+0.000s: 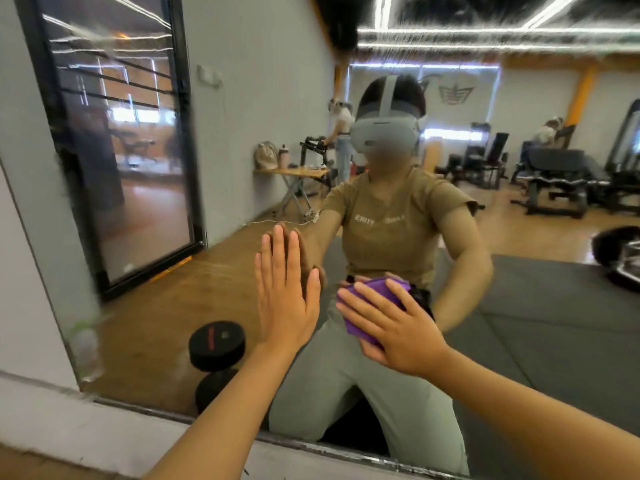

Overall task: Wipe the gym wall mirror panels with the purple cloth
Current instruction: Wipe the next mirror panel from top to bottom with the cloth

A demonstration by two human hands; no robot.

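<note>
The wall mirror panel (pixel 519 306) fills most of the view and reflects me kneeling in front of it. My left hand (pixel 285 292) lies flat against the glass, fingers straight and pointing up. To its right, my right hand (pixel 388 322) presses a folded purple cloth (pixel 360 306) against the mirror with spread fingers; most of the cloth is hidden under the hand. The cloth's reflection shows just above my fingers.
The mirror's lower edge (pixel 311 441) runs diagonally over a grey ledge (pixel 86 427). A grey wall (pixel 20 237) borders the mirror at left. Reflected in the glass are a black dumbbell (pixel 216 344), a black-framed glass door, gym machines and other people.
</note>
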